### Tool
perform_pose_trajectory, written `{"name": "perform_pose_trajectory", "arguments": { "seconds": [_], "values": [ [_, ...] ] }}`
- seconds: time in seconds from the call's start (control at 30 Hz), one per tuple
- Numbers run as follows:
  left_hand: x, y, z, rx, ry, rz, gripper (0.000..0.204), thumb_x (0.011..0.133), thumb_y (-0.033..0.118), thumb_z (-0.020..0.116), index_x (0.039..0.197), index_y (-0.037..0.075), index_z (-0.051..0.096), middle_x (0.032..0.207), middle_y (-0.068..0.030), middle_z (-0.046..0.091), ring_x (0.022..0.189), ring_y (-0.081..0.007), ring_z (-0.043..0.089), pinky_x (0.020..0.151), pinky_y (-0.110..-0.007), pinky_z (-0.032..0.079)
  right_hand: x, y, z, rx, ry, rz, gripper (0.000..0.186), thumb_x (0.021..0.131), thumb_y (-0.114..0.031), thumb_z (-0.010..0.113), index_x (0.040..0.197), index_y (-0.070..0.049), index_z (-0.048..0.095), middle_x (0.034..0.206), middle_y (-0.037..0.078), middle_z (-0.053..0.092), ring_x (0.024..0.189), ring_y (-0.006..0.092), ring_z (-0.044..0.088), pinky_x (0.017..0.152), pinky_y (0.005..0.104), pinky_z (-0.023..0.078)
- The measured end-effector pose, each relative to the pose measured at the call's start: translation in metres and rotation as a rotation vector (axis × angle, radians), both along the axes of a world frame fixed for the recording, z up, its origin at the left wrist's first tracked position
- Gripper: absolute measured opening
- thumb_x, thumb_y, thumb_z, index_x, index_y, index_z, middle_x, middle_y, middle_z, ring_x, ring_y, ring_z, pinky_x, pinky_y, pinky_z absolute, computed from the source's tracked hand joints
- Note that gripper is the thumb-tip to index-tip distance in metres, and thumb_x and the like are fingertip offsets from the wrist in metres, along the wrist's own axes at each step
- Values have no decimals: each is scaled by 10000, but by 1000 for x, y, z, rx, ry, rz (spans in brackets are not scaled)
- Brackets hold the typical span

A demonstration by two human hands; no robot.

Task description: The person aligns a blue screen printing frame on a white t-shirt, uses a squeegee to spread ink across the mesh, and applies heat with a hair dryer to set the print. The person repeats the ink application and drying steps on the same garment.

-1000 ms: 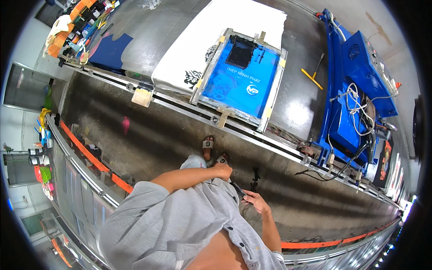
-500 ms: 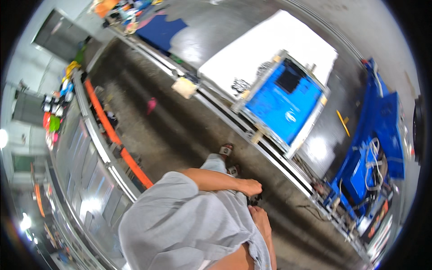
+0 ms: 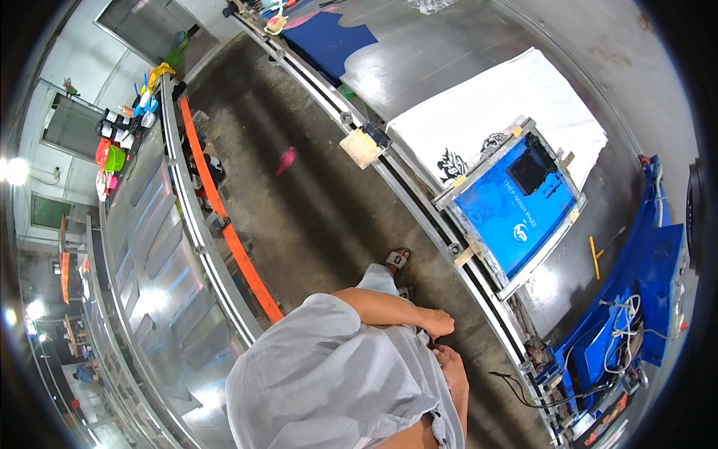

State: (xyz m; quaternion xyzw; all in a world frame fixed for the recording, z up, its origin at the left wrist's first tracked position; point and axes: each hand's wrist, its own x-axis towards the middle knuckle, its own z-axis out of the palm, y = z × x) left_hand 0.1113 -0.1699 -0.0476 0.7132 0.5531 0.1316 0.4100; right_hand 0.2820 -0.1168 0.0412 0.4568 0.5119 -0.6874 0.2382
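Observation:
My left hand [image 3: 437,323] is at the front of my body, fingers curled down and partly hidden. Close beside it, my right hand [image 3: 452,366] is also closed, near the hem of my grey shirt [image 3: 321,367]. Whatever lies between the fingers is too small and shaded to make out. Across the aisle from both hands, a screen-printing frame [image 3: 516,206] with blue mesh and a black ink patch lies on white fabric [image 3: 479,112]. Black printed figures [image 3: 452,166] show on the fabric beside the frame.
A metal-railed printing table [image 3: 419,217] runs along the right of the aisle, with a yellow-handled tool [image 3: 596,258] on it. Blue machinery [image 3: 598,352] with loose cables stands at its near end. An orange rail [image 3: 228,232] borders another table [image 3: 149,299] on the left. Pink cloth [image 3: 286,160] lies on the floor.
The whole view has shifted, so hands, frame and table appear farther right and lower. Both hands remain together at the front of my body. The picture is sharper.

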Motion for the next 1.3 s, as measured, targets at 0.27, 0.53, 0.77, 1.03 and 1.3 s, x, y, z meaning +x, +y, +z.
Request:
{"name": "perform_pose_trajectory", "arguments": {
  "seconds": [0.27, 0.53, 0.77, 1.03, 1.3],
  "values": [
    [-7, -22, 0, 37, 31, -24, 218, 668, 130, 710, 835, -3, 750, 842, -229, 718, 828, -398, 714, 707, -485, 580, -4, -39, -62, 777, 13, 302, 331, 825, -254, 768, 849, 65, 683, 814, 293, 674, 771, 451, 673, 671, 496, 519],
    [-18, -15, 4, -15, 17, -106, 191, 686, 121, 694, 821, -2, 749, 813, -226, 713, 832, -409, 709, 712, -492, 579, -7, -47, -86, 736, -187, 362, 383, 834, -360, 724, 887, 19, 729, 991, 226, 712, 950, 419, 684, 835, 496, 539],
    [-45, -24, 4, -153, -80, -68, 206, 717, 128, 672, 869, 19, 759, 823, -239, 709, 830, -409, 706, 732, -482, 566, -28, -54, -122, 571, 262, 105, 431, 885, -346, 676, 1183, -35, 648, 1235, 230, 646, 1152, 386, 619, 942, 458, 513],
    [-117, -64, -5, -241, -367, 182, 233, 846, 244, 700, 933, 32, 742, 886, -148, 726, 829, -288, 700, 744, -383, 539, -37, -58, -123, 731, -28, 209, 315, 860, -311, 680, 1036, -51, 710, 1128, 170, 665, 1071, 364, 636, 910, 448, 525],
    [-157, -123, -38, -519, -301, 908, 210, 824, 167, 687, 942, 10, 761, 862, -92, 738, 786, -173, 669, 728, -309, 520, -1, 63, 7, 546, 320, -176, 367, 865, -258, 725, 1144, -19, 719, 1068, 119, 740, 1011, 192, 681, 912, 337, 523]
  ]
}}
